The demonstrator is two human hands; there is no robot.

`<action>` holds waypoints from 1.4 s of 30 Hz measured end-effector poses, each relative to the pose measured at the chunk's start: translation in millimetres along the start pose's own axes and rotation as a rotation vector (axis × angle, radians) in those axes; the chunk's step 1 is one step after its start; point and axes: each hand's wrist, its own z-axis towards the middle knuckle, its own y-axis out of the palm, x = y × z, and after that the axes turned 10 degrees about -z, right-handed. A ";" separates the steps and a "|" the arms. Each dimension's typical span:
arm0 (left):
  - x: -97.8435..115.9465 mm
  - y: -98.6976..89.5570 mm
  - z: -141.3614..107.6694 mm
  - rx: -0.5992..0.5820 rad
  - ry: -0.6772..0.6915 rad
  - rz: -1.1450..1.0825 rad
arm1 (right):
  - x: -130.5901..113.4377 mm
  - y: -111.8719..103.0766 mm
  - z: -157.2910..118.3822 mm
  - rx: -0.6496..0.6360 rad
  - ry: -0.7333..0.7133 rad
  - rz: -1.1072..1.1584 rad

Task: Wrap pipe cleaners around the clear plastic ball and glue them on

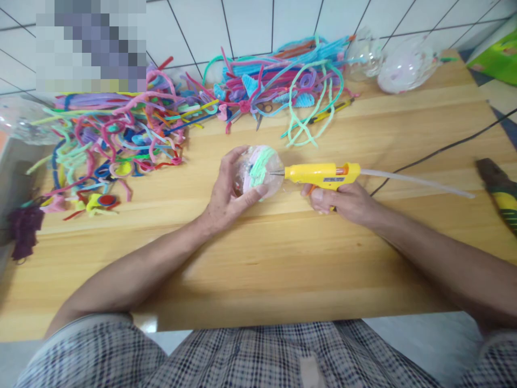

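My left hand (230,188) is wrapped round a clear plastic ball (275,186), its thumb across the near side. Bands of mint green and pale lilac pipe cleaner (260,166) cover part of the ball. In my right hand (339,200) is a yellow hot glue gun (311,174), gripped by its handle with fingers at the orange trigger. The gun's metal nozzle points left and reaches the ball by the green strands; whether it touches cannot be made out. A long translucent glue stick (420,183) sticks out of the gun's back end.
Pipe cleaners of many colours (117,132) lie heaped at the left and along the tiled wall. A yellow utility knife (331,111) and scissors (262,113) lie among them. Clear balls (407,64) stand at the back right. A black cable (440,144) and pliers (498,188) are at the right.
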 end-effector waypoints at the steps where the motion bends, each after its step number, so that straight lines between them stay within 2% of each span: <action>1: 0.4 -0.2 0.2 -0.002 0.002 0.001 | -0.4 -0.2 -0.1 -0.002 0.003 0.000; 23: 1.0 -0.7 1.0 -0.001 0.020 0.041 | -0.8 0.7 0.2 -0.007 -0.031 -0.036; 29: 1.0 -2.9 1.3 -0.039 0.012 0.044 | 1.0 0.2 0.2 0.000 -0.021 -0.037; 42: 0.0 -0.9 2.2 -0.016 0.036 0.057 | 1.8 0.4 1.1 -0.026 -0.042 0.008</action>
